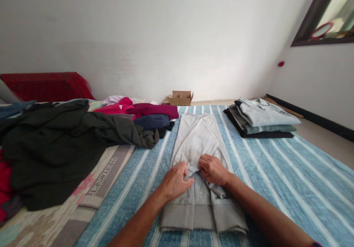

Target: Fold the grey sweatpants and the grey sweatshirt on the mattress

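A light grey sweatshirt (pixel 197 136) lies in a long narrow strip on the bed in front of me. Its sides are turned inward, and its darker ribbed hem (pixel 203 217) is nearest to me. One sleeve crosses the body diagonally. My left hand (pixel 177 180) is on the left part of the garment, its fingers curled at the sleeve fabric and the thumb a little apart. Just right of it, my right hand (pixel 212 169) is closed on a bunched bit of the same fabric. The fingertips of both hands are partly hidden.
A blue striped sheet (pixel 276 177) covers the bed. On the left lies a loose dark green garment (pixel 61 140), with magenta clothes (pixel 155 110) behind. A folded stack, topped by a grey polo shirt (pixel 265 112), sits at back right. A cardboard box (pixel 181 98) stands by the wall.
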The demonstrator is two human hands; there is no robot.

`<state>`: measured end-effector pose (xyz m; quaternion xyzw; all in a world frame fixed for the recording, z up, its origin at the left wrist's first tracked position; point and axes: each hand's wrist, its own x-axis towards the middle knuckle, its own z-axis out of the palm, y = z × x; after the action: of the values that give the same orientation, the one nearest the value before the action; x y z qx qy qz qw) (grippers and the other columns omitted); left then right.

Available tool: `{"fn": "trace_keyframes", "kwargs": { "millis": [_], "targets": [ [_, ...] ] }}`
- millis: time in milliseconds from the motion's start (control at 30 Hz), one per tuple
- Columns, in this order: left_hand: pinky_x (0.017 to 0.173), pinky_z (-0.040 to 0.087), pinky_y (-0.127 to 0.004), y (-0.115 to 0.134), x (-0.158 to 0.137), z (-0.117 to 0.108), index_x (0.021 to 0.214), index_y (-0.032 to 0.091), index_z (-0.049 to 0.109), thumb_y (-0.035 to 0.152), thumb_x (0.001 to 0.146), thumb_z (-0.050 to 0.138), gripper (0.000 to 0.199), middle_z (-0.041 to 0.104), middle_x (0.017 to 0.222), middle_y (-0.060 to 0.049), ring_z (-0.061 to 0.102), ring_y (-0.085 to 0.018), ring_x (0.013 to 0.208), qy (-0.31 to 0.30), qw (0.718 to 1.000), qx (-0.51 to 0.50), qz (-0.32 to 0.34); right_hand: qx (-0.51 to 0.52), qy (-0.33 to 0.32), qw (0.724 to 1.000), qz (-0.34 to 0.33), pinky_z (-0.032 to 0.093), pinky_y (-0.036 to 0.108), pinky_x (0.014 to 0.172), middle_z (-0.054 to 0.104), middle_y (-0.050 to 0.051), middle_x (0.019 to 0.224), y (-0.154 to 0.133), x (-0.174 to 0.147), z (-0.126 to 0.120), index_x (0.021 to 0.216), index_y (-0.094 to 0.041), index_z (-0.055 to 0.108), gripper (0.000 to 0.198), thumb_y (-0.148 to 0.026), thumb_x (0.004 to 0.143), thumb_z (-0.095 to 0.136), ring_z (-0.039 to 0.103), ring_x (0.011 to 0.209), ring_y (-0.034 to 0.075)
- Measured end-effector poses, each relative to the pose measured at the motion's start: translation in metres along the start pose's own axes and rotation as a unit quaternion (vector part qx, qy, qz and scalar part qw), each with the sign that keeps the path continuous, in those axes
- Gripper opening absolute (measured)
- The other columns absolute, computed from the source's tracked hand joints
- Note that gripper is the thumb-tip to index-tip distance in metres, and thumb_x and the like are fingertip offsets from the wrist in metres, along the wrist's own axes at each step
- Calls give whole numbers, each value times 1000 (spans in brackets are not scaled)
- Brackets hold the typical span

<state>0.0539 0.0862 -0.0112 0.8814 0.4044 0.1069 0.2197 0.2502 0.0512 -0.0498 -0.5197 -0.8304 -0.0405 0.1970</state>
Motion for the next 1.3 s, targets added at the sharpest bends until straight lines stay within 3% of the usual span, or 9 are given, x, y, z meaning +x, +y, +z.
{"fn": "trace_keyframes", "kwargs": {
  "millis": [133, 267, 367, 567, 800, 933, 1067, 1300],
  "targets": [
    [95, 41, -36, 5, -2, 9, 115, 18, 46, 22, 71, 61, 47, 56, 116, -9, 53, -24, 110, -4, 996, 69, 63, 0, -7, 1000, -6, 31, 26, 64, 53, 1, 70, 0, 1, 0, 69, -20, 49, 17, -2, 71, 49, 44, 67, 16],
    [101, 37, -43, 14, -3, 16, 109, 18, 53, 19, 80, 55, 29, 53, 124, -12, 47, -27, 121, -13, 986, 154, 70, -3, -15, 1000, -10, 31, 27, 64, 54, 2, 70, 0, 1, -3, 72, -19, 51, 16, -3, 74, 49, 45, 67, 16],
    [100, 38, -45, 18, -2, 19, 105, 16, 57, 17, 86, 49, 21, 54, 123, -13, 47, -28, 120, -8, 980, 189, 62, -4, -22, 1000, -19, 32, 27, 66, 56, 2, 74, 0, 1, -5, 78, -18, 55, 15, -5, 75, 50, 46, 70, 17],
    [98, 39, -45, 13, -1, 21, 105, 16, 59, 12, 89, 39, 26, 55, 122, -13, 48, -27, 119, 2, 976, 200, 83, -21, -56, 997, -38, 32, 28, 67, 57, 3, 77, 0, 0, -8, 77, -20, 59, 14, -10, 81, 50, 48, 73, 17],
    [95, 41, -43, 13, -1, 24, 100, 14, 58, 12, 90, 38, 22, 60, 113, -12, 52, -26, 113, 31, 977, 198, 76, -22, -49, 998, -12, 34, 27, 67, 58, 3, 79, 0, -2, -8, 75, -18, 56, 12, -8, 79, 51, 49, 74, 16],
    [92, 42, -43, 16, 2, 26, 98, 13, 57, 11, 91, 35, 23, 61, 107, -12, 55, -26, 106, 41, 976, 207, 55, -11, -47, 999, 4, 34, 27, 67, 58, 2, 79, -3, -2, -12, 76, -19, 56, 5, -19, 80, 58, 50, 76, 16],
    [89, 43, -41, 14, 4, 27, 96, 13, 57, 9, 91, 34, 24, 62, 102, -11, 56, -24, 101, 37, 977, 205, 54, -14, -58, 998, 14, 33, 27, 66, 58, 3, 80, -6, 0, -14, 76, -19, 58, 14, -30, 84, 60, 51, 77, 17],
    [92, 42, -42, 5, 5, 31, 93, 14, 59, 7, 89, 37, 23, 61, 105, -11, 54, -25, 107, 37, 977, 198, 76, -36, -67, 997, 6, 32, 28, 66, 58, 3, 81, -5, 0, -11, 77, -20, 59, 16, -27, 90, 52, 50, 77, 16]
  ]
}}
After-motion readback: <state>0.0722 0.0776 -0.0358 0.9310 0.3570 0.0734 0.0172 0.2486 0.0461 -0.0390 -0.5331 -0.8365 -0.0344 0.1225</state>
